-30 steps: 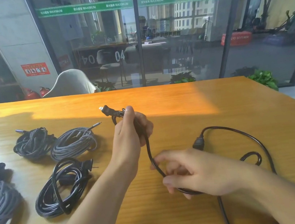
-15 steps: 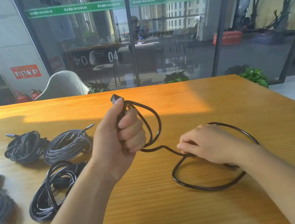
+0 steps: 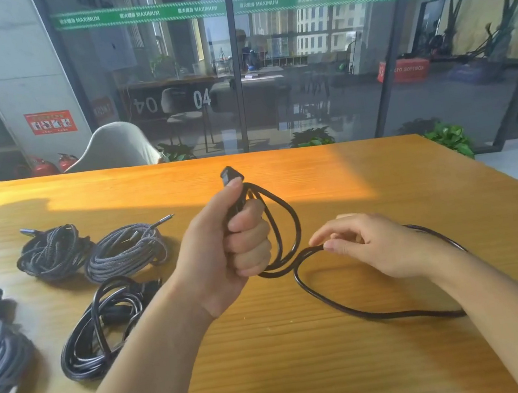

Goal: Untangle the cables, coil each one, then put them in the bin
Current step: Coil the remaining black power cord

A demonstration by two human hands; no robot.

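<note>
Since 0.5 s ago, right hand [image 3: 371,244] slid closer along black power cable [image 3: 291,225], pinching it; left hand [image 3: 225,251] fists two loops w/ plug above table [image 3: 381,179]; cord looks light, springy, grip near plug.

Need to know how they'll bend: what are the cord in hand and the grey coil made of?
Cord: looks like smooth black rubber or PVC, with a slight sheen, and holds springy loops. Grey coil: looks fabric-braided, matte with a woven texture, probably softer. The table is glossy wood-grain, possibly veneer.

Two bare forearms in view, no sleeves. Left hand [image 3: 226,254] and right hand [image 3: 374,246]: no rings, watch, or gloves.
</note>
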